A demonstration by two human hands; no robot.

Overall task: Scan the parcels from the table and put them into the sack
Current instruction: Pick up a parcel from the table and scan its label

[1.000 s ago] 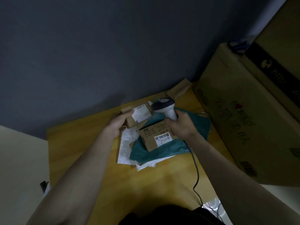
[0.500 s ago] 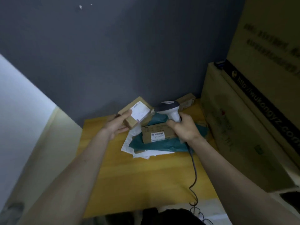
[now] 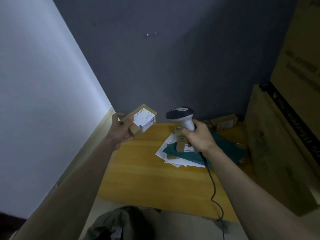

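My left hand [image 3: 121, 131] grips a small brown cardboard parcel [image 3: 141, 121] with a white label, held in the air above the table's left edge. My right hand [image 3: 199, 136] grips the handle of a grey-and-dark barcode scanner [image 3: 181, 113], its head raised and turned toward the parcel. Its cable [image 3: 213, 184] trails down across the wooden table [image 3: 155, 179]. Under my right hand another small brown parcel [image 3: 182, 146] lies on teal [image 3: 225, 149] and white mailer bags [image 3: 167, 149]. The dark green sack [image 3: 119, 222] sits at the bottom, below the table's near edge.
Large cardboard boxes [image 3: 280, 144] stand stacked along the right side of the table. Small brown boxes [image 3: 225, 123] sit at the table's back against the dark wall. A pale wall rises on the left.
My left hand has lifted the labelled parcel up and leftward off the pile. My right hand has raised the scanner. The camera has tilted up and the sack has come into view.
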